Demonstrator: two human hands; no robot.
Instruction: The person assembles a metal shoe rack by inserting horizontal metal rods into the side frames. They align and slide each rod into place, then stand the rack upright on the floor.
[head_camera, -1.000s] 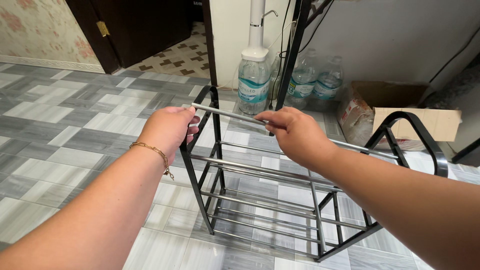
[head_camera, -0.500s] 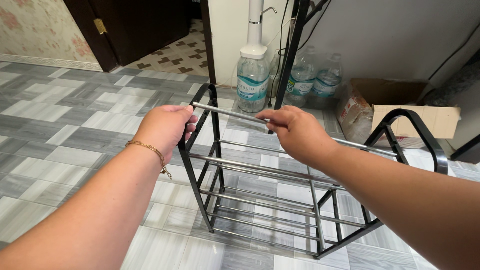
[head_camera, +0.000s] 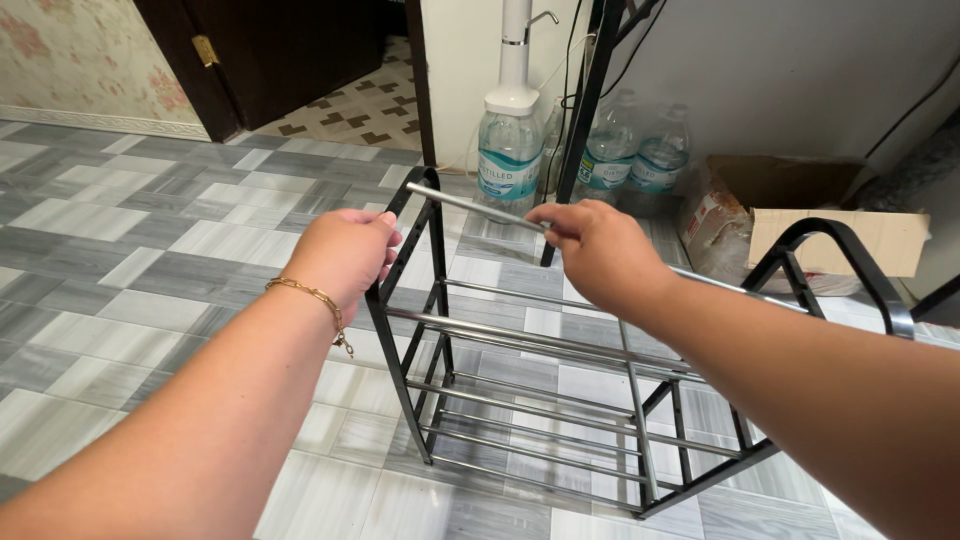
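Observation:
A small rack (head_camera: 560, 430) with black side frames and silver rails stands on the tiled floor in front of me. My left hand (head_camera: 345, 252) grips the top of the black left side frame (head_camera: 410, 300). A gold bracelet hangs on that wrist. My right hand (head_camera: 595, 252) is closed around a loose silver metal rod (head_camera: 455, 200), held level across the top of the rack. The rod's left end sits next to the top of the left frame. Its right part passes behind my forearm toward the black right side frame (head_camera: 850, 265).
Several large water bottles (head_camera: 510, 150) stand by the wall behind the rack, one with a white pump on top. An open cardboard box (head_camera: 800, 215) lies at the right. A dark wooden door (head_camera: 270, 50) is at the back left. A black stand pole (head_camera: 585, 110) rises near the bottles.
Both hands keep their grip. The rod and my hands have barely shifted; the view has tilted slightly.

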